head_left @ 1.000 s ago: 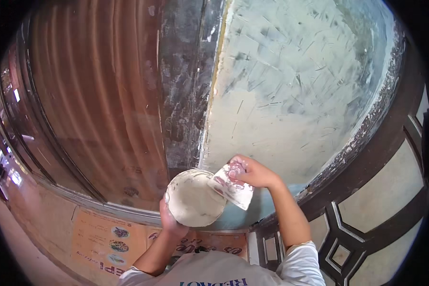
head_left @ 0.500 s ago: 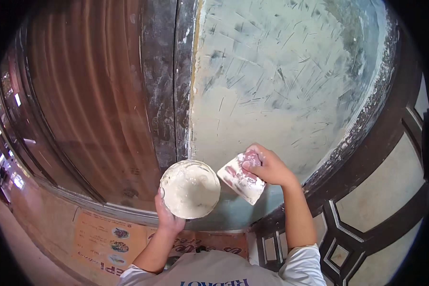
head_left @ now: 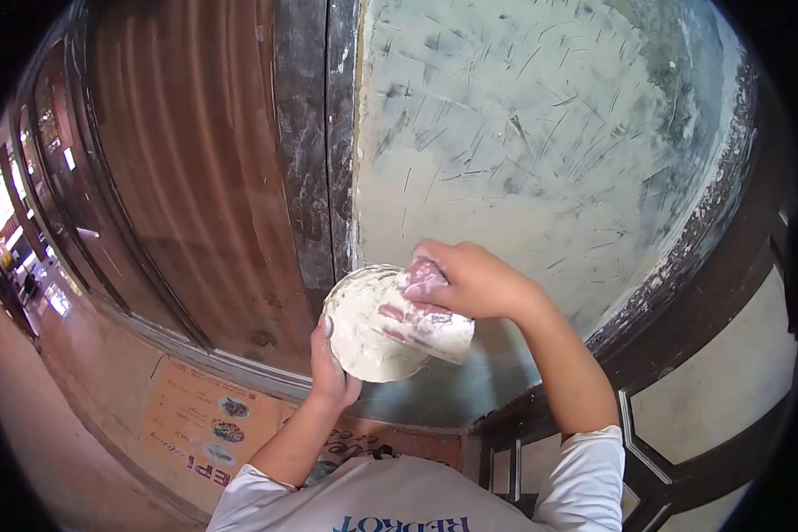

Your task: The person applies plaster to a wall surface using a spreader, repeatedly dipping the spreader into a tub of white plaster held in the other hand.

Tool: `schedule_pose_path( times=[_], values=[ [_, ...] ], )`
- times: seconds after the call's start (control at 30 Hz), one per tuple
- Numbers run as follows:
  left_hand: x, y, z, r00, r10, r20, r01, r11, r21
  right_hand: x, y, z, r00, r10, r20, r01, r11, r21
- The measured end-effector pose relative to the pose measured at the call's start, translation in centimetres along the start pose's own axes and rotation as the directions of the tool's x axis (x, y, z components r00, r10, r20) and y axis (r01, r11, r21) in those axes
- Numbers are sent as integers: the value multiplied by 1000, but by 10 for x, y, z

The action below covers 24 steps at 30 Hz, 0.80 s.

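My left hand (head_left: 332, 371) grips the side of a round tub (head_left: 383, 379), its thumb up along the rim. Pale cream putty (head_left: 356, 330) fills the tub. In my right hand (head_left: 481, 278) is a flat, wide putty spreader (head_left: 450, 339), smeared with the same cream paste and showing reddish patches. The spreader lies tilted over the right part of the tub and hides that side of the rim; whether its edge touches the putty I cannot tell. Behind both hands stands a wall panel (head_left: 496, 177) coated with patchy cream putty over grey-green.
A dark wooden post (head_left: 306, 133) and a brown glossy pane (head_left: 182, 177) stand left of the panel. Dark framed panelling (head_left: 709, 399) closes in on the right. An orange printed sheet (head_left: 199, 421) lies on the floor at lower left.
My right hand has moved left, bringing the spreader from beside the tub to over it. The tub has shifted slightly right and up, and the whole view has moved a little.
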<state>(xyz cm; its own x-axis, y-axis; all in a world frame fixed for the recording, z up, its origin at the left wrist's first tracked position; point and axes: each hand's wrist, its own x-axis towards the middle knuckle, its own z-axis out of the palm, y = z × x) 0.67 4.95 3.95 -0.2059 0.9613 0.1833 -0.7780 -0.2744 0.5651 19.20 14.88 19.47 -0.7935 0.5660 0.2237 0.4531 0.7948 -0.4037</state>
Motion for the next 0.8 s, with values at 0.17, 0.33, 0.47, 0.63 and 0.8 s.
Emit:
schedule_pose_path(
  times=[0.17, 0.33, 0.47, 0.63, 0.8],
  values=[
    [-10, -9, 16, 999, -7, -46, 8, 1000, 11, -8, -2, -19, 1000, 19, 20, -13, 968, -251],
    [-18, -15, 27, 998, 11, -64, -9, 1000, 22, -20, 3, -26, 999, -47, -19, 46, 996, -75],
    [-20, -20, 32, 998, 64, -13, -64, 998, 0, -32, -1, -42, 999, 34, 18, -29, 976, -218],
    [-24, -19, 31, 998, 50, -43, -51, 998, -34, -58, -4, -39, 982, -133, -137, 77, 932, -355],
    [-23, -14, 29, 998, 31, -48, -38, 989, -140, -81, 8, -36, 883, -453, -124, 280, 720, -635]
  ],
)
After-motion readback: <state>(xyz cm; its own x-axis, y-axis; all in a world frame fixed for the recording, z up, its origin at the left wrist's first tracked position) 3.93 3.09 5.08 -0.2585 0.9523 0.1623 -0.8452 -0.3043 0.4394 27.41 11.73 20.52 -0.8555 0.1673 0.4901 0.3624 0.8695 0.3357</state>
